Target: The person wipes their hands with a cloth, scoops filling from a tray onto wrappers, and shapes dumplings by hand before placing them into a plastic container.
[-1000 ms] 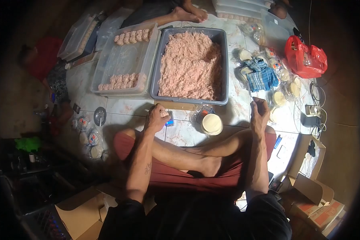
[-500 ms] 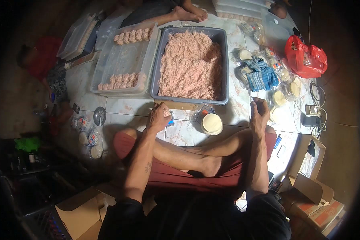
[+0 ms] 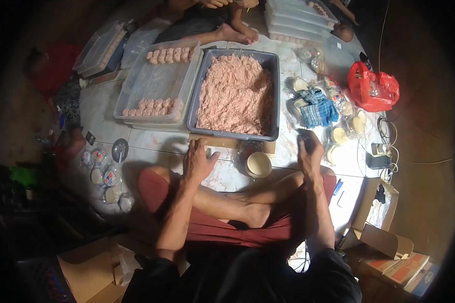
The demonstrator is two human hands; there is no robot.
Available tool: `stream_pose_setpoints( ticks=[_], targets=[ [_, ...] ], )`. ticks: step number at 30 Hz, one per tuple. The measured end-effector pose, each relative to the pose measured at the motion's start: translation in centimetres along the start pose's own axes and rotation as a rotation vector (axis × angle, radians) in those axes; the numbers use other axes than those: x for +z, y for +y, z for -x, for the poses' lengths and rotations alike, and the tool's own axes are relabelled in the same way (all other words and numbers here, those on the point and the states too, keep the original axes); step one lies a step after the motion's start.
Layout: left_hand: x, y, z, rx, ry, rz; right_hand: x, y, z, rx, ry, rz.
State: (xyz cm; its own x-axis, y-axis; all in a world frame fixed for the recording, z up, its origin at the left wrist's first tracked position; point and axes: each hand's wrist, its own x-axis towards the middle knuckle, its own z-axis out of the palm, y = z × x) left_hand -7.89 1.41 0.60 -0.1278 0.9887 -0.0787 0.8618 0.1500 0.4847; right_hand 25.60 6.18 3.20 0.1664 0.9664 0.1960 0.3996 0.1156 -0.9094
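My left hand (image 3: 199, 162) is over the floor in front of the grey tub, thumb apart from the fingers, with nothing visible in it. A small device beneath it is mostly hidden. My right hand (image 3: 310, 151) is right of the tub, fingers curled; whatever they hold is too dark to make out. Between the hands, nearer the left, sits a round stack of cream-coloured wrappers (image 3: 259, 165). The grey tub (image 3: 232, 136) holds pink minced filling (image 3: 232, 96). At its left, a clear plastic box (image 3: 156, 119) contains rows of formed dumplings (image 3: 169, 55).
A blue checked cloth (image 3: 319, 112), packs of round wrappers (image 3: 338, 135) and a red plastic bag (image 3: 373, 91) lie at right. More wrapper packs (image 3: 111, 177) are at left. Stacked clear boxes (image 3: 296, 25) stand behind. Other people sit at the back and left.
My left hand has opened, and the pink lump formerly in it is out of sight. My right hand has shifted slightly left, fingers lower. The view has tilted, showing another person's hands at the top.
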Motion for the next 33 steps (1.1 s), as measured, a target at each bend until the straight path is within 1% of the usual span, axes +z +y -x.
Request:
stream_pose_setpoints(
  ticks=[2, 4, 6, 8, 9, 10, 11, 12, 13, 14, 16, 17, 18, 19, 21, 23, 24, 25, 26, 27, 29, 31, 32, 33],
  targets=[
    [2.1, 1.5, 1.3, 0.258, 0.128, 0.188, 1.0, -2.5, -1.1, -0.166, -0.105, 0.227],
    [4.0, 4.4, 2.9, 0.538, 0.076, 0.368, 2.4, -4.1, -3.1, -0.37, -0.29, 0.363],
    [6.6, 6.1, 4.1, 0.626, 0.077, 0.297, 4.3, -3.8, -4.7, -0.43, -0.347, 0.397],
    [6.3, 5.8, 3.9, 0.704, 0.091, 0.223, 6.1, -4.7, -5.8, -0.617, -0.347, 0.723],
    [5.9, 5.7, 3.7, 0.526, 0.021, 0.461, 6.4, -5.1, -6.1, -0.585, -0.396, 0.691],
    [4.9, 4.7, 2.8, 0.447, 0.138, 0.349, 6.5, -5.4, -6.1, -0.597, -0.4, 0.694],
    [3.6, 3.2, 1.8, 0.262, 0.153, 0.31, 6.2, -6.7, -5.5, -0.515, -0.393, 0.569],
    [2.6, 1.2, 0.5, 0.082, 0.206, 0.364, 6.0, -7.5, -4.8, -0.429, -0.386, 0.444],
    [2.4, -1.8, -1.0, 0.003, 0.278, 0.196, 5.9, -7.7, -4.0, -0.328, -0.382, 0.369],
    [1.0, -3.7, -2.1, -0.181, 0.152, 0.018, 5.8, -7.4, -3.2, -0.333, -0.383, 0.369],
    [-0.4, -6.3, -3.8, -0.361, 0.007, -0.032, 5.4, -6.2, -1.8, -0.347, -0.329, 0.302],
    [-0.4, -6.3, -4.6, -0.386, -0.019, -0.024, 5.0, -7.9, -0.6, -0.241, -0.33, 0.22],
    [-0.2, -6.1, -5.1, -0.41, -0.046, -0.019, 4.7, -8.2, 0.3, -0.239, -0.327, 0.217],
    [0.2, -5.8, -5.1, -0.405, -0.047, -0.026, 4.4, -8.3, 1.1, -0.162, -0.304, 0.192],
    [1.2, -5.2, -5.3, -0.332, -0.013, -0.109, 3.7, -7.3, 2.1, -0.042, -0.285, 0.143],
    [3.2, -7.8, -6.7, -0.329, -0.043, -0.085, 2.5, -6.2, 2.8, 0.005, -0.274, 0.118],
    [2.9, -8.4, -7.0, -0.333, -0.066, -0.053, 1.9, -5.7, 3.1, 0.042, -0.27, 0.095],
    [2.6, -9.0, -7.0, -0.349, -0.053, -0.082, 1.3, -5.0, 3.4, 0.017, -0.242, 0.049],
    [2.2, -10.3, -7.1, -0.347, -0.054, -0.097, 0.5, -4.2, 3.7, 0.099, -0.235, -0.025],
    [1.4, -11.6, -7.0, -0.397, -0.074, 0.16, -0.1, -2.5, 4.0, 0.135, -0.22, -0.111],
    [0.9, -12.5, -6.1, -0.443, -0.098, 0.401, -1.0, 0.1, 4.4, 0.215, -0.172, -0.249],
    [-1.6, -10.6, -3.3, -0.463, -0.093, 1.206, -1.3, 1.9, 4.6, 0.239, -0.122, -0.318],
    [-1.8, -10.2, -2.7, -0.468, -0.096, 1.194, -1.3, 2.1, 4.6, 0.253, -0.078, -0.376],
    [-1.8, -9.6, -2.2, -0.392, -0.103, 1.227, -1.5, 2.3, 4.5, 0.263, -0.084, -0.385]
  ],
)
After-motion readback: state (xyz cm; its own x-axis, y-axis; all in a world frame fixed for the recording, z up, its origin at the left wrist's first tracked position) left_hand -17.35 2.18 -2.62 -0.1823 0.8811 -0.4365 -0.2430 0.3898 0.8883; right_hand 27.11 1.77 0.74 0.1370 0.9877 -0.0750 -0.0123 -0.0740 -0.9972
